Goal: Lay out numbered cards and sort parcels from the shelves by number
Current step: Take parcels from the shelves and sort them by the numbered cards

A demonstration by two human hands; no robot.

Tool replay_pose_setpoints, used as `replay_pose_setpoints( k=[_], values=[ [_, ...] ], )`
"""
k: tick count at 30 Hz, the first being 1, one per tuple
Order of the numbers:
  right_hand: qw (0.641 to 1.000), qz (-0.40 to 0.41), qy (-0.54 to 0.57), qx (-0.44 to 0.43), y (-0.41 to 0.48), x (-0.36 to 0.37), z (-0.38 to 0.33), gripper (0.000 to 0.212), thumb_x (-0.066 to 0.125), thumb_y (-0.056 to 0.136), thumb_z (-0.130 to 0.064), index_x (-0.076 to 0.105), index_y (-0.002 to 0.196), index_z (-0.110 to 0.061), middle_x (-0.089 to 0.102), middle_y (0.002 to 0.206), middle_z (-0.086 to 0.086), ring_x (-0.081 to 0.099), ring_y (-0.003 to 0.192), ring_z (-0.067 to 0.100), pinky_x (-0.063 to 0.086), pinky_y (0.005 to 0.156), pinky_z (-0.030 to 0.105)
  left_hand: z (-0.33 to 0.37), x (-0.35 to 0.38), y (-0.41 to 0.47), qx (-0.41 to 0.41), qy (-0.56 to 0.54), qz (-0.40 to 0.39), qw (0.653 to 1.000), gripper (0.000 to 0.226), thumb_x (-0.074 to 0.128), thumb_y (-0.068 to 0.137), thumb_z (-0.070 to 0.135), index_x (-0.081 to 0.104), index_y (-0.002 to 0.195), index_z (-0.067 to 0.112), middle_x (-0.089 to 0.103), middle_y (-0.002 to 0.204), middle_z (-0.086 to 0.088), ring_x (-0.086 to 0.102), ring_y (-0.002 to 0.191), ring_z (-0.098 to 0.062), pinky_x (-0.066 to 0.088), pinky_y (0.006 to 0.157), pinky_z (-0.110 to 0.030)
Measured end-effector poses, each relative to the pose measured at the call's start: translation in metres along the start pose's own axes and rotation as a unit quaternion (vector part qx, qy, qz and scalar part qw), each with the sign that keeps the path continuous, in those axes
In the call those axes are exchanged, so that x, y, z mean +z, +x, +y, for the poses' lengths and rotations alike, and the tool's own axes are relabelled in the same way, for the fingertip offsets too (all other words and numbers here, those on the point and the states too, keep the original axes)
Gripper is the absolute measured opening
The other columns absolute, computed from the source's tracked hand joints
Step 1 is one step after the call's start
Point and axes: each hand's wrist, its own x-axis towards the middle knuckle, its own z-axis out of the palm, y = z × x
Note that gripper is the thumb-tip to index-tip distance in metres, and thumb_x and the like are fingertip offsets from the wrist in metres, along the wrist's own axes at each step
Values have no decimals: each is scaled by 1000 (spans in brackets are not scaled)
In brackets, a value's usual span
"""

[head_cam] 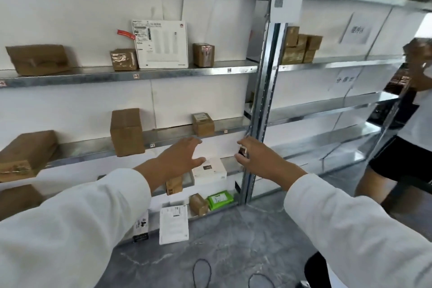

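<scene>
Metal shelves (145, 75) hold several parcels. My left hand (181, 155) reaches forward with fingers spread, empty, just below a small brown box (203, 124) on the middle shelf. My right hand (257, 159) pinches a small dark and white object (242, 151), maybe a card, beside the shelf's steel upright (264, 100). A taller brown box (127, 132) stands left of my left hand. Under my hands lies a white flat box (211, 169). A large white box (161, 43) leans on the upper shelf.
More brown boxes sit at the left (37, 58) and on the right-hand shelf (300, 45). A green pack (220, 199) and white parcel (173, 224) lie on the lowest shelf. Another person (411, 128) stands at the right. Grey floor (233, 252) lies below.
</scene>
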Motion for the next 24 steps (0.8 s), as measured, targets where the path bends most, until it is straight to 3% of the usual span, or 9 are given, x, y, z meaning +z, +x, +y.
replay_pose_setpoints(
  k=[9, 18, 24],
  values=[
    [998, -21, 1, 64, 77, 10, 64, 53, 45, 98, -39, 35, 144, -13, 35, 148, 4, 42, 130, 21, 35, 104, 33, 1, 41, 122, 72, -4, -33, 997, 62, 51, 96, 42, 30, 148, 17, 29, 154, 0, 29, 140, -16, 28, 112, -30],
    [994, -37, 2, 102, 195, 30, 99, 48, 46, 98, -38, 41, 139, -13, 44, 136, 6, 52, 115, 22, 41, 96, 33, -42, 55, 253, 88, -18, -61, 994, 60, 51, 96, 40, 30, 148, 17, 34, 152, 0, 38, 135, -19, 34, 105, -31],
    [991, -62, 15, 119, 232, 52, 122, 51, 47, 97, -39, 40, 141, -14, 44, 135, 5, 48, 121, 24, 41, 100, 37, -53, 81, 306, 102, -27, -85, 991, 61, 52, 95, 39, 31, 147, 15, 33, 152, -2, 33, 137, -18, 32, 110, -32]
  ],
)
